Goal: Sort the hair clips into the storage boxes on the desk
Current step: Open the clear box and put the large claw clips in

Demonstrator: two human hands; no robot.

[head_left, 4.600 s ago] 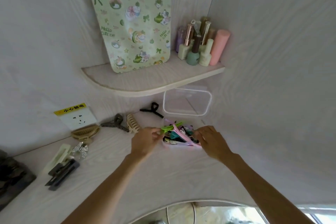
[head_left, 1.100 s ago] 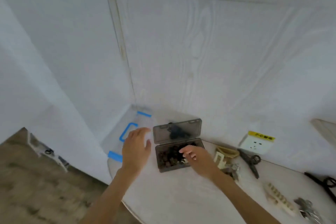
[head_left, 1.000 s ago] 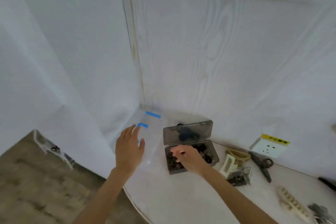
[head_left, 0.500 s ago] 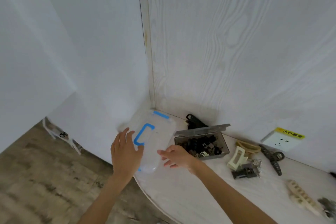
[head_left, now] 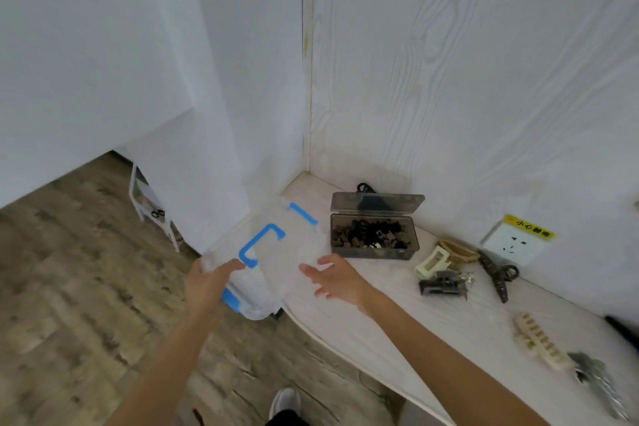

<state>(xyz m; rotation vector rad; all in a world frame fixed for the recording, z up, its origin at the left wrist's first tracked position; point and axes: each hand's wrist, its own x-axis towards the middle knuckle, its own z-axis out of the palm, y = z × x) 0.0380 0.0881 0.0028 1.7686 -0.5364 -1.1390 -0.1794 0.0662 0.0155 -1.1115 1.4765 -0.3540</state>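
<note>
A clear storage box (head_left: 276, 252) with a blue handle and blue latches lies at the desk's left corner, its near end hanging past the edge. My left hand (head_left: 207, 284) grips that near left end. My right hand (head_left: 337, 278) is spread with its fingertips against the box's right side. Beside it stands a smoky grey box (head_left: 375, 240), lid up, full of small dark hair clips. Loose clips lie to the right: a cream claw clip (head_left: 430, 263), a dark clip (head_left: 441, 287), a black clip (head_left: 498, 275) and a beige comb clip (head_left: 537, 344).
The white desk (head_left: 380, 315) has a curved front edge over a wood-pattern floor. A wall socket with a yellow label (head_left: 517, 242) sits on the back wall. A silvery clip (head_left: 594, 373) lies at far right. A white rack (head_left: 152, 211) stands on the floor.
The view swung from the desk's right end to its left corner. My left hand closed on the clear box and drew it toward the edge; my right hand left the grey box for it.
</note>
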